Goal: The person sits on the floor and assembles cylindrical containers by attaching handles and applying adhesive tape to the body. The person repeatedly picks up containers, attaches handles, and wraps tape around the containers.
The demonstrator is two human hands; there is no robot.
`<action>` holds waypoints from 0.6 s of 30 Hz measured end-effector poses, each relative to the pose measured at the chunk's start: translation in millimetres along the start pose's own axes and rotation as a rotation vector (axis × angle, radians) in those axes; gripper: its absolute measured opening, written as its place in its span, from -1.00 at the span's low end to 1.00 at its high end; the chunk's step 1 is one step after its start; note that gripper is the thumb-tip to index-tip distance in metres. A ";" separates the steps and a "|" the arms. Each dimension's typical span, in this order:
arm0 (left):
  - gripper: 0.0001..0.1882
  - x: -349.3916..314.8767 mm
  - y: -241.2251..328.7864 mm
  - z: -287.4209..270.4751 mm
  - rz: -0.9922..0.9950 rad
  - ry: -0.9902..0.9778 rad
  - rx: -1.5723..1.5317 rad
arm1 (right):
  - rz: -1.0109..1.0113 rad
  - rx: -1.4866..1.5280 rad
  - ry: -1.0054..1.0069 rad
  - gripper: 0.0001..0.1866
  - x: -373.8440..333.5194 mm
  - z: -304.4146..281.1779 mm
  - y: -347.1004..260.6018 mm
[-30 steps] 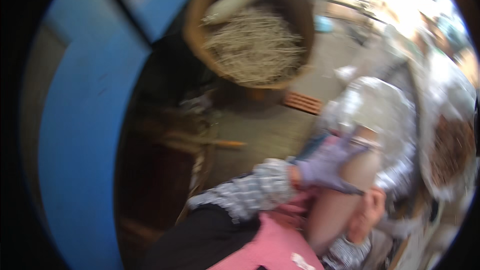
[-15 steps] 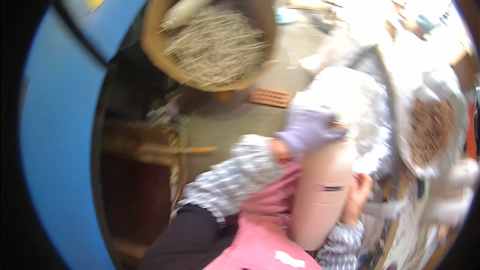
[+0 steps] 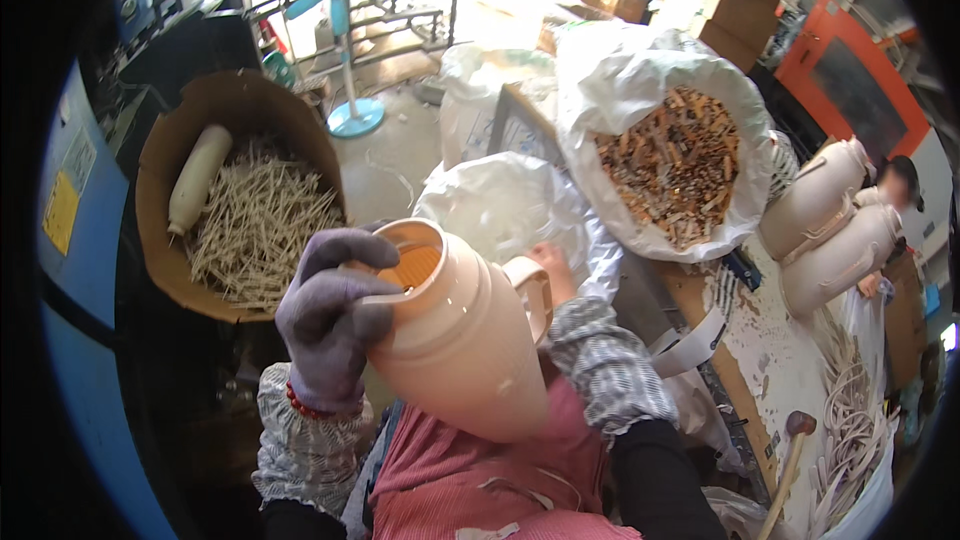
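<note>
A pale pink plastic jug (image 3: pixel 470 350) leans across my lap, its open mouth tilted up and toward the far left. My left hand (image 3: pixel 335 310), in a grey-purple glove, is closed on the rim, with fingers hooked over the edge. Orange shows inside the mouth. On the jug's right side sticks out a loop handle (image 3: pixel 535 295). Just beyond that handle is my bare right hand (image 3: pixel 556 272), its fingers curled and partly hidden; whatever they hold does not show. Behind the jug hangs an open white plastic bag (image 3: pixel 500 190).
A brown bin (image 3: pixel 160 230) at left holds pale thin sticks and a bottle-shaped shell (image 3: pixel 200 178). Farther right, a white sack (image 3: pixel 590 80) contains small brown pieces. Two pink jugs (image 3: pixel 820 190) and a mallet (image 3: pixel 790 460) lie on the bench (image 3: pixel 745 380). A blue fan (image 3: pixel 340 40) stands behind.
The view has swung toward the right and farther out. The jug has turned so its mouth and handle now show. My right hand has come up beside the handle.
</note>
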State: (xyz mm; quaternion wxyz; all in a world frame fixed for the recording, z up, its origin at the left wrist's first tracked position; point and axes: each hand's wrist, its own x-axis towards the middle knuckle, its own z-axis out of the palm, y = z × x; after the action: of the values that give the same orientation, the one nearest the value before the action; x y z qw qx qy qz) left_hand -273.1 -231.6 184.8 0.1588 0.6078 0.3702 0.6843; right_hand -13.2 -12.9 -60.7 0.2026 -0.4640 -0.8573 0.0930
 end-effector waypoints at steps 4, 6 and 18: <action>-0.76 40.1 9.0 20.7 0.425 -0.327 -0.238 | 0.257 0.522 0.107 -0.83 12.1 4.4 17.5; -0.87 51.6 11.1 30.1 0.476 -0.503 -0.177 | 0.276 0.746 0.187 -0.86 6.5 -11.5 25.2; -0.62 22.0 -14.6 -17.5 -0.199 -0.246 0.370 | 0.442 0.792 0.122 -0.63 -4.2 -46.7 59.7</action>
State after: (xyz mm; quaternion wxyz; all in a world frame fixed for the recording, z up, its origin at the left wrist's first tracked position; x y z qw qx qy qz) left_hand -297.8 -212.5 190.5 0.1552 0.6657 0.5254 0.5066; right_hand 54.4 15.2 -40.5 0.3897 -0.5273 -0.6225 0.4273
